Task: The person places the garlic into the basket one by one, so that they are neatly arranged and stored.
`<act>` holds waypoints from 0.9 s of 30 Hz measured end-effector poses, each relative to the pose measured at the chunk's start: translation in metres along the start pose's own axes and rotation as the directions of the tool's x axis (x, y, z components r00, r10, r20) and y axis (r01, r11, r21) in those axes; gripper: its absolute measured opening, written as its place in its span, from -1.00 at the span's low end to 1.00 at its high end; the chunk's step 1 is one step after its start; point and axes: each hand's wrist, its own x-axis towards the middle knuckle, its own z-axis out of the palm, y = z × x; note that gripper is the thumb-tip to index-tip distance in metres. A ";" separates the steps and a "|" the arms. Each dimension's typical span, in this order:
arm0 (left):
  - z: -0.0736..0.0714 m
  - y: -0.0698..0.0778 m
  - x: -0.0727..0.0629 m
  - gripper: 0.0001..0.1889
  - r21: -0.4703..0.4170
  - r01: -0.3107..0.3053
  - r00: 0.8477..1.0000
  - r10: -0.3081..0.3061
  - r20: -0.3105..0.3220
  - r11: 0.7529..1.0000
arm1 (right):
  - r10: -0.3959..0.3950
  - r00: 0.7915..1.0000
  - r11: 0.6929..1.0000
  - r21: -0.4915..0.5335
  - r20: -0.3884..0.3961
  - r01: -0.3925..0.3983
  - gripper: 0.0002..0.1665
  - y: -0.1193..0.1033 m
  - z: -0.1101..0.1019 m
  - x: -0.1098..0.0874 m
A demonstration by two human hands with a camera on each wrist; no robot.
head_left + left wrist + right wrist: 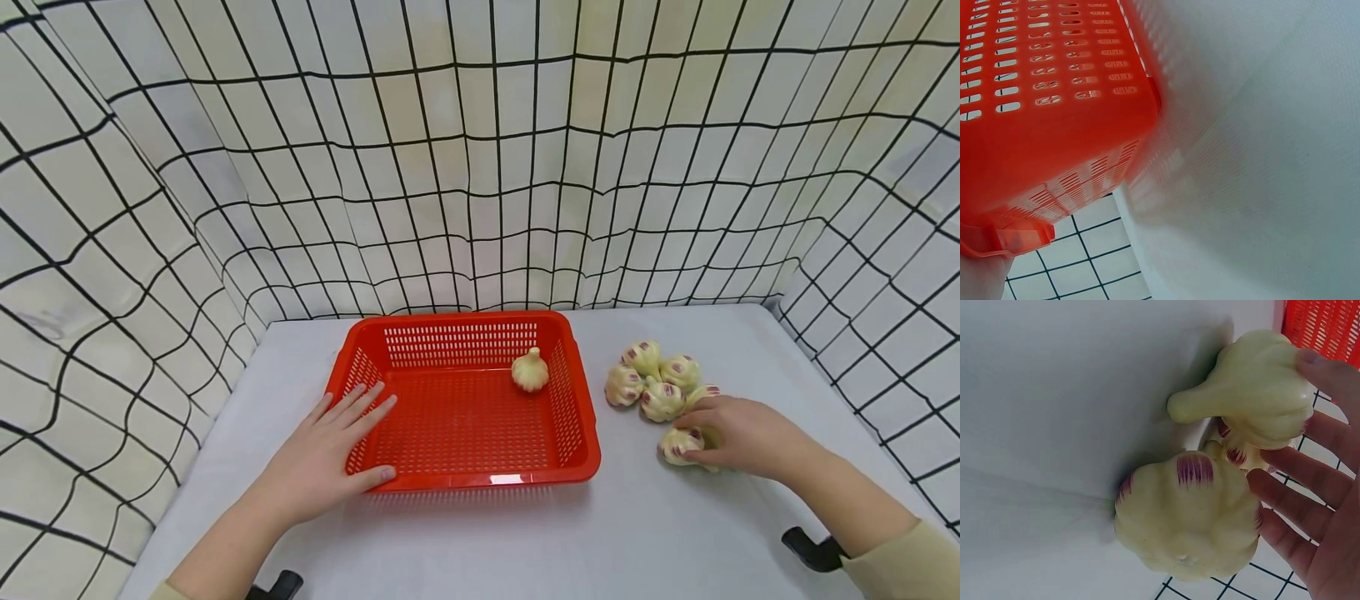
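My left hand (322,454) lies over the left front corner of a red plastic basket (480,482), fingers spread straight over its left rim and thumb on its front rim. A pale garlic bulb (530,372) sits inside, near the back right corner. On the right, my right hand (742,435) holds a garlic bulb (677,447) between thumb and fingers. The right wrist view shows this bulb (1266,394) with its stem toward the camera's left. Close to the fingertips is another bulb (1188,512) with purple streaks. Several more garlic bulbs (662,401) cluster just beyond the hand.
A white cloth (480,550) covers the table. Black grid netting (495,167) over white sheeting rises at the back and both sides. Dark wrist-camera pieces (813,550) show below the forearms. In the left wrist view, the basket's slotted outer wall (1054,131) fills the upper left.
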 end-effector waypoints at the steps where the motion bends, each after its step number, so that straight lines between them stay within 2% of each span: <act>1: 0.000 0.000 0.000 -0.07 0.000 0.000 1.000 0.000 0.000 1.000 | 0.000 1.000 1.000 0.001 0.000 0.000 -0.59 -0.001 0.000 0.000; 11: 0.002 -0.001 0.000 -0.08 0.007 -0.002 1.000 0.002 -0.010 1.000 | 0.057 0.998 0.997 0.051 0.039 -0.059 -0.51 -0.006 0.006 0.003; 27: 0.003 -0.002 0.001 -0.08 0.004 -0.007 1.000 0.007 -0.013 1.000 | 0.033 0.997 0.990 0.135 0.072 -0.043 -0.58 -0.016 0.009 0.012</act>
